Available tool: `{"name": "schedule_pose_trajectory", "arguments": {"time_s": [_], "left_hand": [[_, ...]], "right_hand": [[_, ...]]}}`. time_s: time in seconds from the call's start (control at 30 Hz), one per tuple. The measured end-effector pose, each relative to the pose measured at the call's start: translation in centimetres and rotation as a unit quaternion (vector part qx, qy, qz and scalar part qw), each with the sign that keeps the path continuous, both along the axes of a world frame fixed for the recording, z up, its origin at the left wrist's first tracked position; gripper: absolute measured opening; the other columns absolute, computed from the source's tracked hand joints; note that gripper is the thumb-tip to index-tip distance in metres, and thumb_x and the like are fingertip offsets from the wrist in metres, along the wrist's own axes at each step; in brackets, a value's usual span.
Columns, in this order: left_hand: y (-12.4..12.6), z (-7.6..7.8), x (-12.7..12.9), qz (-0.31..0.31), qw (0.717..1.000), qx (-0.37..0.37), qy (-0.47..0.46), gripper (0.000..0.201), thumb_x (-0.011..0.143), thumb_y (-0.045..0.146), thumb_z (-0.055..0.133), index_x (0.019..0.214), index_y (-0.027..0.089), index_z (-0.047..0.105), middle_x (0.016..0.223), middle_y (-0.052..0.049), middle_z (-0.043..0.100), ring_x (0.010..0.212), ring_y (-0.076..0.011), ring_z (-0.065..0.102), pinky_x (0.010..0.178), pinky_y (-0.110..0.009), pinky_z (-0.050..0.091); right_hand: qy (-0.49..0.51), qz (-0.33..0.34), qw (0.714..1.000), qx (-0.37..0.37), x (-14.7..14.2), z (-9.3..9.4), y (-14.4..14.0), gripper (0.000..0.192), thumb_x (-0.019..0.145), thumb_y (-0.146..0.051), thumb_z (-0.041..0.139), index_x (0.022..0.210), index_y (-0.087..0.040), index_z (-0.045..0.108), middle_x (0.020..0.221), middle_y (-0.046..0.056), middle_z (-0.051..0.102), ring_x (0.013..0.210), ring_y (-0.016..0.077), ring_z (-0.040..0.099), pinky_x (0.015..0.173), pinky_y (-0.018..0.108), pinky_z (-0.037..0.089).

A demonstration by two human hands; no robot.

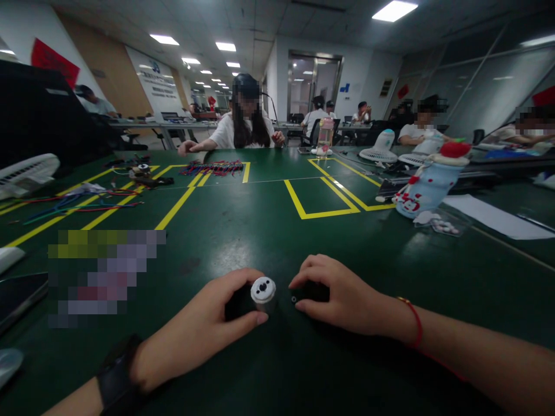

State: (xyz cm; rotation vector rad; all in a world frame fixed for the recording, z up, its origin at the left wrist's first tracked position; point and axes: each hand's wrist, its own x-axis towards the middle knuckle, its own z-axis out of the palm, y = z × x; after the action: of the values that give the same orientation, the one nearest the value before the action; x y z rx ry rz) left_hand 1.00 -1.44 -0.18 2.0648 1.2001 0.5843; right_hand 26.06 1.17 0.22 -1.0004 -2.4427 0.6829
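Observation:
My left hand (203, 329) grips a small cylindrical part (262, 292) with a white round end face and a dark hole in its middle, lying on the green table (260, 231). My right hand (342, 297) is closed over a small black part (310, 293) just to the right of it. The two parts lie a few centimetres apart, end toward end. A black watch sits on my left wrist and a red string bracelet on my right wrist.
A blue bottle with a red cap (427, 185) lies on the right next to white paper (494, 216). Coloured wires (214, 168) and small parts (143, 173) are at the back left. A fan (26, 173) stands left. Other people sit across the table. Yellow tape lines mark the table.

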Motion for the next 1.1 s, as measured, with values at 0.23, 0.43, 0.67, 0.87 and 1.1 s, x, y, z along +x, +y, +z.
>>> {"name": "schedule_pose_trajectory", "arguments": {"time_s": [0.23, 0.43, 0.67, 0.87, 1.1], "left_hand": [[0.0, 0.0, 0.0, -0.008, 1.000, 0.002, -0.009, 0.031, 0.084, 0.026, 0.065, 0.112, 0.033, 0.053, 0.110, 0.005, 0.061, 0.100, -0.0184, 0.057, 0.086, -0.029, 0.045], [0.2, -0.2, 0.0, -0.012, 1.000, -0.003, -0.017, 0.031, 0.084, 0.025, 0.065, 0.111, 0.033, 0.051, 0.107, 0.007, 0.060, 0.099, -0.0168, 0.057, 0.086, -0.028, 0.045], [0.1, -0.4, -0.1, -0.017, 1.000, -0.009, -0.021, 0.032, 0.085, 0.028, 0.065, 0.113, 0.032, 0.052, 0.108, 0.005, 0.060, 0.102, -0.0184, 0.056, 0.088, -0.030, 0.045], [0.2, -0.2, 0.0, -0.016, 1.000, 0.004, -0.020, 0.031, 0.083, 0.025, 0.066, 0.111, 0.030, 0.053, 0.107, 0.003, 0.062, 0.097, -0.0192, 0.057, 0.085, -0.031, 0.046], [0.1, 0.0, 0.0, -0.006, 1.000, 0.000, -0.008, 0.034, 0.084, 0.028, 0.066, 0.115, 0.034, 0.052, 0.112, 0.005, 0.061, 0.101, -0.0185, 0.056, 0.088, -0.030, 0.045]], "right_hand": [[0.061, 0.003, 0.998, -0.003, -1.1, 0.6, 0.3, 0.012, 0.083, -0.020, 0.062, 0.094, -0.018, 0.067, 0.094, 0.003, 0.058, 0.077, 0.0124, 0.055, 0.068, 0.025, 0.045], [0.099, 0.037, 0.994, 0.022, -3.1, 3.4, 0.6, 0.014, 0.083, -0.021, 0.063, 0.094, -0.017, 0.069, 0.092, 0.003, 0.057, 0.078, 0.0121, 0.055, 0.067, 0.024, 0.044], [0.084, 0.047, 0.995, 0.029, -4.1, 3.1, 0.7, 0.014, 0.082, -0.020, 0.062, 0.093, -0.019, 0.070, 0.092, 0.002, 0.058, 0.080, 0.0122, 0.055, 0.072, 0.025, 0.044], [0.105, 0.030, 0.994, -0.028, -3.1, 2.8, 0.3, 0.014, 0.083, -0.021, 0.061, 0.093, -0.018, 0.069, 0.094, 0.003, 0.059, 0.075, 0.0117, 0.055, 0.065, 0.024, 0.045], [0.144, -0.053, 0.983, -0.100, -0.2, 0.7, 0.2, 0.016, 0.087, -0.029, 0.058, 0.084, -0.016, 0.067, 0.083, 0.002, 0.060, 0.073, 0.0127, 0.054, 0.063, 0.025, 0.043]]}}
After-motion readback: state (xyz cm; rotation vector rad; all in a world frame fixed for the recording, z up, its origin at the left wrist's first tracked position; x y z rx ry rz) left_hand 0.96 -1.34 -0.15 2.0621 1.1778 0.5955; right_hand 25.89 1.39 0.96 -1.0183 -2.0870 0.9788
